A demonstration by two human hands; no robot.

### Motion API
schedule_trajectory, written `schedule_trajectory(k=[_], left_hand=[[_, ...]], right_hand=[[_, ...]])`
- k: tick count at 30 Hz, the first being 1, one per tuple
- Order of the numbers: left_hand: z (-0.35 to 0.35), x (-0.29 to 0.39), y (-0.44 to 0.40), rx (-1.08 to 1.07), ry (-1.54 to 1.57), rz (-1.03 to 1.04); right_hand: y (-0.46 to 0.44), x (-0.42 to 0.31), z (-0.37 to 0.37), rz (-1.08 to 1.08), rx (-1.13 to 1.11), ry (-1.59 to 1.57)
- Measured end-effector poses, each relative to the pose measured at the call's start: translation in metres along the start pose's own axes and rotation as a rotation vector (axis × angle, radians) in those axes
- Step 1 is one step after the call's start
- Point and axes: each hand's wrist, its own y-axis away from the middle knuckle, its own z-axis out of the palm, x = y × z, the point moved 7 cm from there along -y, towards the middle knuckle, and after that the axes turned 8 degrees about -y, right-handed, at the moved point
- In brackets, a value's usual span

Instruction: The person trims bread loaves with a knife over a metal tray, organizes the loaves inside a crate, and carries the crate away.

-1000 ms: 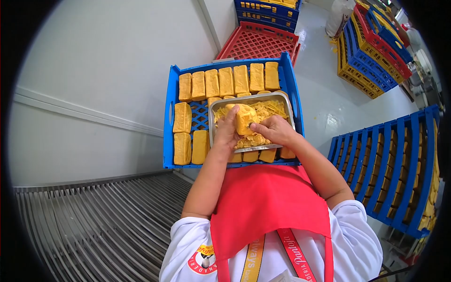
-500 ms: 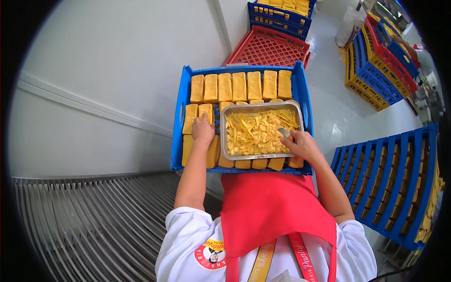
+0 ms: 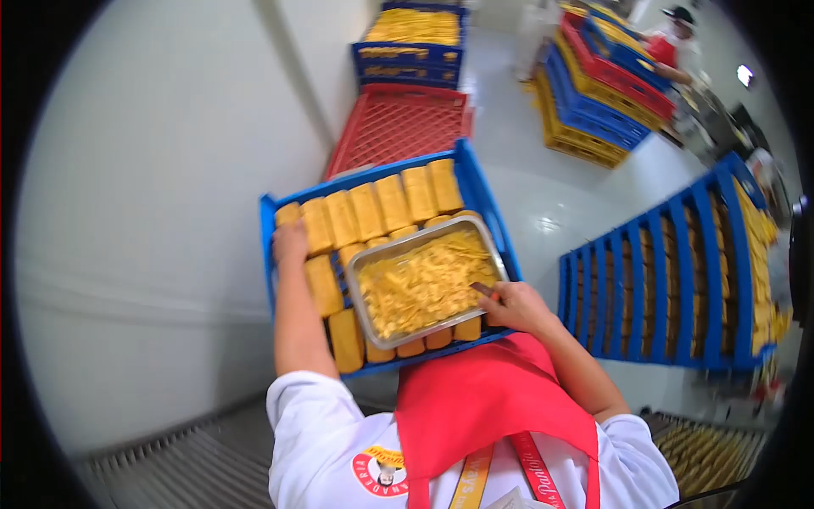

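Observation:
My left hand (image 3: 291,243) is at the left side of a blue plastic crate (image 3: 489,192), against the end loaf (image 3: 288,212) of the far row. Motion blur hides its fingers. Golden rectangular loaves (image 3: 365,210) stand in rows inside the crate. On top of them rests a tilted metal tray (image 3: 365,314) of yellow strips and crumbly trimmings (image 3: 424,280). My right hand (image 3: 519,305) is closed around a small knife (image 3: 485,291) at the tray's right edge.
A red crate (image 3: 398,127) and stacked dark blue crates (image 3: 409,51) stand beyond. Mixed crates (image 3: 593,93) are stacked farther right, where another person (image 3: 670,51) works. A blue slatted crate (image 3: 644,280) with loaves is at right; a metal grate (image 3: 195,458) lies below left.
My view has turned right, and the crate and tray now appear tilted and lower left. My left hand has moved from a middle-row loaf to the far-left loaf. The right hand still holds the knife.

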Motion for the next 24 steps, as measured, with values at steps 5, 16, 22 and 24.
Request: schedule_trajectory(k=[5, 16, 22, 24], left_hand=[[0.000, 0.009, -0.018, 0.065, 0.182, 0.270], [-0.060, 0.073, 0.112, -0.009, 1.271, 0.579], [-0.075, 0.179, 0.256, -0.165, 1.064, 0.660], [-0.065, 0.176, 0.263, -0.144, 1.086, 0.637]], right_hand=[[0.010, 0.011, -0.004, 0.066, 0.060, -0.041], [-0.015, 0.011, -0.002, -0.024, 0.124, -0.127], [-0.022, -0.062, -0.016, -0.270, 0.109, -0.208], [-0.023, -0.079, -0.016, -0.311, 0.047, -0.173]])
